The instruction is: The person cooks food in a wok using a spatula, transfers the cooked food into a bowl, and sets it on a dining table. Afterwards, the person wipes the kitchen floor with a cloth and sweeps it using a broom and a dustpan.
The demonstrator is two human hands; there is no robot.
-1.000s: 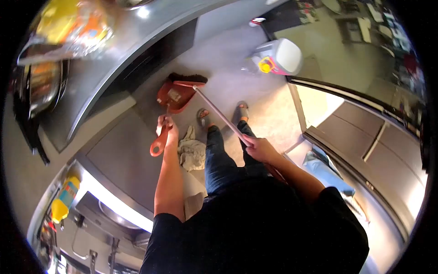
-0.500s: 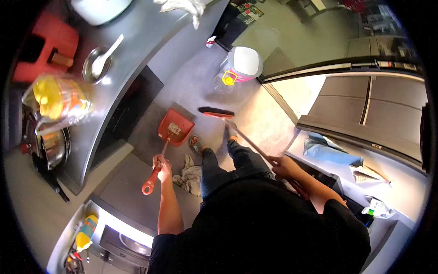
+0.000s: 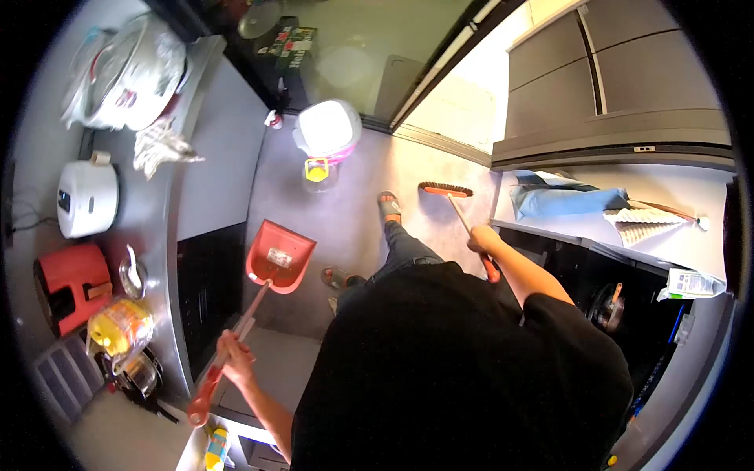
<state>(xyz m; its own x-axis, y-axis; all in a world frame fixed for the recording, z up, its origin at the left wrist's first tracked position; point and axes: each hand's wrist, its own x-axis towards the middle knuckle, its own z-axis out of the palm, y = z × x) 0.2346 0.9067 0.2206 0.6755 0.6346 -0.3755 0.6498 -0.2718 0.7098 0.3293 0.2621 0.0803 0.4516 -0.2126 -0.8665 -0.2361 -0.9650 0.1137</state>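
My left hand (image 3: 234, 357) is closed round the handle of a red dustpan (image 3: 276, 261), whose pan hangs out ahead of me with a pale label inside. In my right hand (image 3: 481, 238) is the stick of a broom (image 3: 446, 190) with an orange head and dark bristles. The broom head is by the floor to the right of my forward foot (image 3: 389, 206), near the doorway. My other sandalled foot (image 3: 336, 277) shows just right of the dustpan.
A white-lidded bin (image 3: 327, 129) stands ahead, with a yellow-handled container (image 3: 316, 169) before it. The left counter (image 3: 149, 208) carries a red air fryer (image 3: 75, 276) and a white appliance (image 3: 88, 198). On the right counter (image 3: 573, 225) lies a blue bag (image 3: 565, 198). A glass door and threshold (image 3: 444, 140) lie beyond.
I have turned and stepped forward. The broom head has shifted right toward the doorway. My left hand with the dustpan has moved left, and the rag on the floor is now mostly hidden.
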